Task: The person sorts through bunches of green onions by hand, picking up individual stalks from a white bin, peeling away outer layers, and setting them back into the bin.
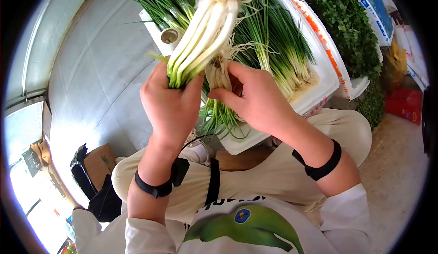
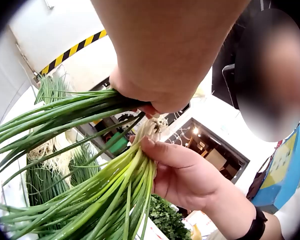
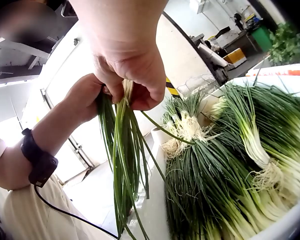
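Two hands up, two bunches of spring onions between them! The left hand (image 1: 171,101) has its fingers curled firmly round the first bunch (image 1: 203,39), right where white turns green, and those thick white stalks lean upward with one shaggy tuft of roots on top. I make it at least five stalks, but they overlap too much for a full count.

Over to the right hand (image 1: 258,94), just beside it: thumb and fingers pinch the second bunch (image 1: 218,77) near its root end, closed down tight, and its long green leaves hang below. Both bunches are above the white foam box (image 1: 329,77), over the edge nearest the person and toward its left corner.

Inside that one box, more spring onions (image 1: 278,39) lie packed in a heap, too many to count, with pale root ends toward the right edge. One small round object (image 1: 170,36) sits by the left edge; whether it's a roll or a cup, I can't tell.

Past the right edge there's a mass of leafy greens (image 1: 349,30), and one red bag (image 1: 404,105) on the floor beyond. Two black bands (image 1: 155,188), one on each forearm!
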Motion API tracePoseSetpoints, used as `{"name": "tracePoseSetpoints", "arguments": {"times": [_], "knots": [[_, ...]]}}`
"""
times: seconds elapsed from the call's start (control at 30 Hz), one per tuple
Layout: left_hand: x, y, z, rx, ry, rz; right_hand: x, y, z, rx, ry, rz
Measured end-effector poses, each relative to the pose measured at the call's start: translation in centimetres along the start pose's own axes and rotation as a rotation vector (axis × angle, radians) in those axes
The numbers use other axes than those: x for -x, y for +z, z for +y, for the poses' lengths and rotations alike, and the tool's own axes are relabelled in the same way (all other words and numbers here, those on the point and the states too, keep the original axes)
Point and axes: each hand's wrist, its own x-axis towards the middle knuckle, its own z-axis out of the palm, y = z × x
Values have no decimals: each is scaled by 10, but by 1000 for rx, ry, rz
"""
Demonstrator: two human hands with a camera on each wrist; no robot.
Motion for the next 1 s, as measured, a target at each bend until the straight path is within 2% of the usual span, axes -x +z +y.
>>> {"name": "tracePoseSetpoints", "arguments": {"times": [0.13,0.23,0.3,0.4,0.43,0.47,0.53,0.67,0.73,0.87,1.0], "knots": [[-1,0,-4,16,62,36,0,-1,0,4,26,-39],[-11,-10,15,57,-107,65,1,3,8,-44,74,-75],[-15,-15,13,102,-119,69,0,6,16,-160,82,-11],[-13,-19,13,146,-182,47,-4,4,25,-276,125,-33],[-11,-22,13,142,-223,-9,-3,-9,8,-165,272,-120],[-10,-24,13,138,-263,-66,-2,-8,12,-160,271,-119],[-4,-23,13,173,-301,-63,0,-5,22,-516,154,-102],[4,-26,12,133,-361,-169,1,-4,26,-708,185,-65],[9,-24,9,163,-336,-198,2,-7,31,-839,292,-125],[17,-16,0,146,-265,-208,2,-8,25,-806,287,-98],[24,-10,-1,99,-284,-217,3,-3,22,-725,186,-28]]}}
